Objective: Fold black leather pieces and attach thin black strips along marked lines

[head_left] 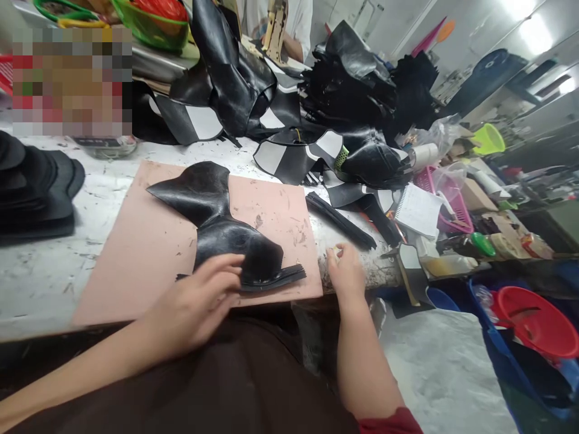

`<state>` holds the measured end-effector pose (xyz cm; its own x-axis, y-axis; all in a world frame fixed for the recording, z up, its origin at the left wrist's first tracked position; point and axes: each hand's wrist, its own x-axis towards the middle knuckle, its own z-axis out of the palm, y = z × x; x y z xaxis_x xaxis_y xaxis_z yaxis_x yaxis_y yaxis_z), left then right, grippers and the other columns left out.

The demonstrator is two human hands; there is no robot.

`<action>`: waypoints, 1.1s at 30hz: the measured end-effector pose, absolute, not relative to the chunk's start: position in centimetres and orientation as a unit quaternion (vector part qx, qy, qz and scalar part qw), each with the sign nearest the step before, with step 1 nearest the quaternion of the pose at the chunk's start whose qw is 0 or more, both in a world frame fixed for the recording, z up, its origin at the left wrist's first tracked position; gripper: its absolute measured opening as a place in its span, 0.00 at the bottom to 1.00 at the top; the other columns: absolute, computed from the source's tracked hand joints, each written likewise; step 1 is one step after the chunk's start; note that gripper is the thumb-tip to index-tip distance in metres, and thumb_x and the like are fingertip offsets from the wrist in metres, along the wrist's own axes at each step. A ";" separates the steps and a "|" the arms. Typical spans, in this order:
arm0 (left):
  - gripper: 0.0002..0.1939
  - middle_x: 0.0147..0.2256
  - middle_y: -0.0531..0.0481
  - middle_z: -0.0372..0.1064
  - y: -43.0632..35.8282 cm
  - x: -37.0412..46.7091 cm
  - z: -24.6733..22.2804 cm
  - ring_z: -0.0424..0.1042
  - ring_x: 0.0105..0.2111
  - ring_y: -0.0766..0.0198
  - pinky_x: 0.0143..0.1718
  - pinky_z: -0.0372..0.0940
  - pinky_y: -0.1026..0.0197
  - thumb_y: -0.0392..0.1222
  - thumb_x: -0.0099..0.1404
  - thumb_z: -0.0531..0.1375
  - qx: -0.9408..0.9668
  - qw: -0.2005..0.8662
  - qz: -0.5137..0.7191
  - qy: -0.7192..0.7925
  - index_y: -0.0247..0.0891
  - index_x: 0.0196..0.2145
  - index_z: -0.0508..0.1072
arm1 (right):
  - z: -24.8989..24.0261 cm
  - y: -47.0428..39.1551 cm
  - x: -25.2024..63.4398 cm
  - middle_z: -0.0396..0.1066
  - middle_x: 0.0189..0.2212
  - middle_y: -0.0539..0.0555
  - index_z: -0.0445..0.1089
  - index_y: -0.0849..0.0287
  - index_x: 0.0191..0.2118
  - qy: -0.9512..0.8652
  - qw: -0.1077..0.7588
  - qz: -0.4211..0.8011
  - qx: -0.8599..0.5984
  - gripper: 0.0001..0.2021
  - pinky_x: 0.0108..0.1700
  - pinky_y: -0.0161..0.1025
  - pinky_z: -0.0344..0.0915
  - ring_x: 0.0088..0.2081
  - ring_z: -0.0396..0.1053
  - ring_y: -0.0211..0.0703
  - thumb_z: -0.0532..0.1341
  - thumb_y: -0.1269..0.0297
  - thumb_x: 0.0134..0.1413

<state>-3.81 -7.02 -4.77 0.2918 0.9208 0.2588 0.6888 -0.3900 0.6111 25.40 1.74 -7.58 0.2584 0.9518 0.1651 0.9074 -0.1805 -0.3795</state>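
A black leather piece (212, 226), shaped like a boot upper with pointed ends, lies on a pink board (172, 253) in front of me. Dark stacked strips (289, 277) run beneath its near edge. My left hand (199, 301) is over that near edge with fingers loosely stretched; whether they press on the leather cannot be made out. To the right of the board, close to the table's front edge, my right hand (347, 271) has its thumb and fingers drawn together. A small pale bit (336, 250) shows at its fingertips, too small to name.
Layered black pieces (36, 187) are stacked at left. More black leather parts (239, 78) crowd the back, near a sewing machine (275, 30) and another person. At right are a bundle of strips (341, 220), a notebook (418, 211), a pink basket (456, 208) and a red basin (538, 319).
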 end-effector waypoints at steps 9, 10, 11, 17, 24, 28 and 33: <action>0.16 0.21 0.55 0.67 -4.2 -7.1 -4.1 0.65 0.22 0.64 0.21 0.59 0.65 0.53 0.46 0.62 0.455 0.537 0.281 0.652 0.37 0.26 0.69 | -7.7 -3.4 11.1 0.68 0.39 0.56 0.65 0.58 0.32 -0.918 0.289 -0.041 -0.269 0.04 0.38 0.41 0.58 0.38 0.63 0.44 0.55 0.64 0.53; 0.16 0.21 0.55 0.67 -4.1 -6.7 -4.2 0.65 0.22 0.65 0.21 0.59 0.66 0.51 0.45 0.63 0.414 0.581 0.305 0.630 0.37 0.26 0.69 | -7.9 -3.3 10.2 0.69 0.39 0.55 0.65 0.58 0.30 -0.919 0.294 -0.057 -0.256 0.04 0.37 0.41 0.57 0.37 0.63 0.43 0.55 0.67 0.53; 0.16 0.21 0.55 0.67 -4.1 -6.4 -4.3 0.65 0.21 0.66 0.22 0.59 0.66 0.49 0.43 0.64 0.381 0.609 0.326 0.615 0.36 0.26 0.69 | -8.0 -3.2 9.8 0.69 0.37 0.54 0.64 0.59 0.28 -0.915 0.310 -0.064 -0.251 0.05 0.36 0.41 0.56 0.36 0.63 0.42 0.54 0.68 0.53; 0.16 0.18 0.57 0.66 -4.9 -6.1 -3.7 0.60 0.16 0.73 0.16 0.54 0.71 0.44 0.41 0.67 0.293 0.649 0.342 0.613 0.35 0.25 0.68 | -6.8 -2.9 11.7 0.69 0.37 0.55 0.64 0.59 0.28 -0.881 0.372 0.010 -0.292 0.03 0.42 0.40 0.57 0.39 0.63 0.42 0.57 0.67 0.50; 0.15 0.18 0.57 0.64 -6.0 -5.5 -3.3 0.60 0.16 0.75 0.16 0.52 0.73 0.43 0.40 0.67 0.234 0.686 0.380 0.575 0.34 0.25 0.68 | -6.9 -4.3 11.4 0.70 0.38 0.56 0.66 0.58 0.32 -0.903 0.357 -0.042 -0.237 0.04 0.40 0.42 0.57 0.37 0.63 0.44 0.56 0.71 0.50; 0.16 0.19 0.56 0.65 -7.0 -5.1 -3.6 0.62 0.18 0.69 0.19 0.55 0.68 0.46 0.42 0.65 0.326 0.655 0.366 0.575 0.35 0.28 0.69 | -5.9 -5.0 12.1 0.70 0.36 0.54 0.65 0.57 0.25 -0.799 0.476 0.210 -0.303 0.04 0.41 0.41 0.62 0.39 0.67 0.42 0.58 0.69 0.49; 0.11 0.22 0.52 0.68 -11.2 -7.0 -5.9 0.68 0.25 0.59 0.27 0.59 0.61 0.49 0.50 0.57 0.522 0.467 0.281 0.657 0.38 0.25 0.67 | -2.7 -2.9 20.3 0.68 0.23 0.46 0.59 0.58 0.24 -0.397 0.655 0.422 -0.484 0.13 0.23 0.31 0.63 0.23 0.66 0.35 0.66 0.63 0.34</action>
